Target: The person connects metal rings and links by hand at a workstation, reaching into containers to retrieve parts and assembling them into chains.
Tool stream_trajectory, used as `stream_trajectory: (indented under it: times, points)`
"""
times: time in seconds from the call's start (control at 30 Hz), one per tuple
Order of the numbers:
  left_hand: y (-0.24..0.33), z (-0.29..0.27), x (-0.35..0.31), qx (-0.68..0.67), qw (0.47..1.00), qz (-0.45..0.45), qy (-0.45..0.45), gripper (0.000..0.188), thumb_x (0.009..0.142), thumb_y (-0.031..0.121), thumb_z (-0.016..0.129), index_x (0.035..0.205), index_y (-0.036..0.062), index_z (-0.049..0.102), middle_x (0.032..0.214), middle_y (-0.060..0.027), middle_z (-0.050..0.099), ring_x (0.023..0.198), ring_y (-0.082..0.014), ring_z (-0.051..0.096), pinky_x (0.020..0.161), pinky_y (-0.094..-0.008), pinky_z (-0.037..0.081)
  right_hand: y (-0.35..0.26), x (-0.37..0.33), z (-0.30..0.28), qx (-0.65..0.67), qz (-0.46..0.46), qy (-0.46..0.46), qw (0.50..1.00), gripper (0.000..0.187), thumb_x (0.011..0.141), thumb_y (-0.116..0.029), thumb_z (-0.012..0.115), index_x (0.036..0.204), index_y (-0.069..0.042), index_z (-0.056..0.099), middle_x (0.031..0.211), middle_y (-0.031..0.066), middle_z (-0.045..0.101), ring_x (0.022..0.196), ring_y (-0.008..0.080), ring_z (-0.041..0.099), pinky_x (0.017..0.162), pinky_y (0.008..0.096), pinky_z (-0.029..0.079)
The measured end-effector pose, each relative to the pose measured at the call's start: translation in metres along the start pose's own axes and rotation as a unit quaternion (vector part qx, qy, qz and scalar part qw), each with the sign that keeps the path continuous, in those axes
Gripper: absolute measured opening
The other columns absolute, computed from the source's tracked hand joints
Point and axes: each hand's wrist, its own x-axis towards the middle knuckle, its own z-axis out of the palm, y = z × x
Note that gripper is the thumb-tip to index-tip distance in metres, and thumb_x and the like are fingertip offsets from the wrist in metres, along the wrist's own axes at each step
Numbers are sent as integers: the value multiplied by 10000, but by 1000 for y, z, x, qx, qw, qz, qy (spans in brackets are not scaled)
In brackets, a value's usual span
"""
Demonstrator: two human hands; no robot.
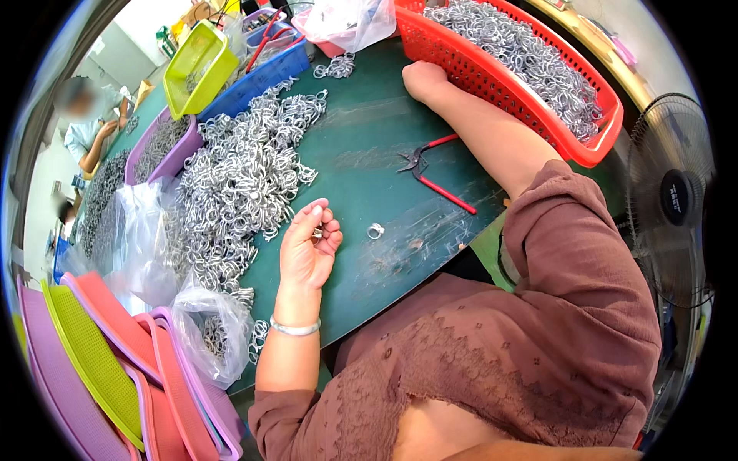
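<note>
My left hand (311, 242) is turned palm up above the green table, its fingers curled inward. A small metal piece (317, 233) shows between thumb and fingers. Just right of it, a single silver ring-shaped metal part (375, 231) lies on the tabletop. My right arm reaches far forward, and my right hand (424, 79) rests against the near wall of a red plastic basket (492, 86). Its fingers are turned away and hidden. Between the hands lie red-handled pliers (419, 163), jaws pointing left. A large heap of silver metal rings (238, 169) spreads left of my left hand.
More metal rings (523, 61) fill the red basket. Beyond the heap stand a blue crate (254, 77), a lime-green basket (201, 65) and a purple basket (165, 146). Stacked coloured baskets (92, 361) and a plastic bag (207, 330) sit near left; a fan (673, 196) stands right.
</note>
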Motion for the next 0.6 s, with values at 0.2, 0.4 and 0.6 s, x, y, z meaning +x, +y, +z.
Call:
stream_trajectory:
  times: [0.2,0.4,0.6]
  points:
    - [-14,20,-1,492,851,177,-47,283,727,110,665,980,34,563,654,8,498,554,-82,459,511,-197,384,-5,3,8,-16,-64,74,995,185,740,-72,474,790,-30,647,822,171,626,769,304,623,631,397,508]
    - [-25,46,-9,796,562,188,-121,334,662,207,696,936,59,575,705,-87,529,658,-230,533,600,-332,435,-37,4,-1,139,-99,63,983,160,723,-147,560,855,-62,590,835,141,608,839,305,586,705,399,470]
    - [-27,32,-2,700,676,192,-124,145,743,159,630,796,34,578,679,-69,551,586,-178,516,559,-287,416,-65,18,5,291,-203,61,933,236,691,-171,641,882,-67,551,863,131,600,828,305,572,723,387,447]
